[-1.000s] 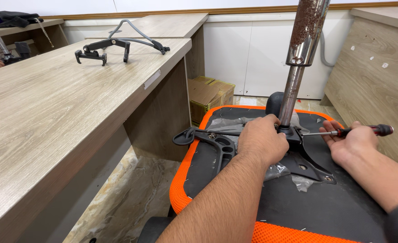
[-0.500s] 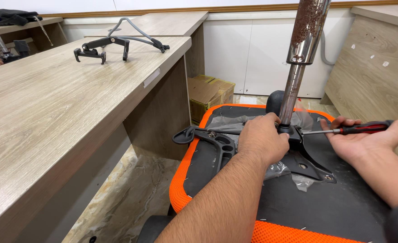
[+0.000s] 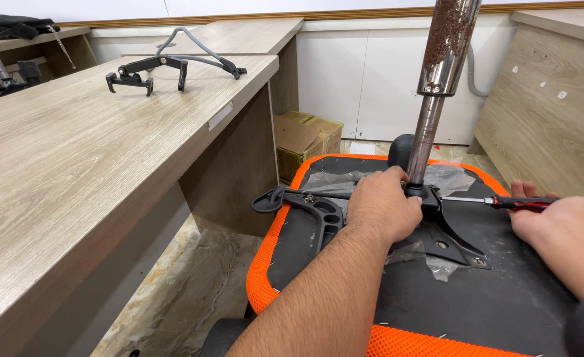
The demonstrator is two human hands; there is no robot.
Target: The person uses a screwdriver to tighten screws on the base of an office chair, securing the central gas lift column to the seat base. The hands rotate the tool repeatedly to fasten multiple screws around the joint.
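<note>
An upturned office chair seat [image 3: 503,311] with an orange rim and black underside lies in front of me. A black metal mechanism plate [image 3: 450,241] is mounted on it, with a chrome gas cylinder [image 3: 434,99] standing upright from it. My left hand [image 3: 384,205] presses down on the mechanism beside the cylinder base, near a black armrest bracket [image 3: 305,205]. My right hand [image 3: 556,221] grips a screwdriver [image 3: 503,201] with a red and black handle, held level, its tip pointing at the cylinder base.
A long wooden desk [image 3: 74,165] runs along the left, with a black and grey chair part [image 3: 166,63] on it. A cardboard box [image 3: 305,135] sits under the far desk. A wooden panel [image 3: 549,112] stands to the right. Marble floor [image 3: 186,291] shows below.
My right hand has turned over and closed around the screwdriver handle, bringing the shaft level toward the cylinder base. My left hand stays on the mechanism.
</note>
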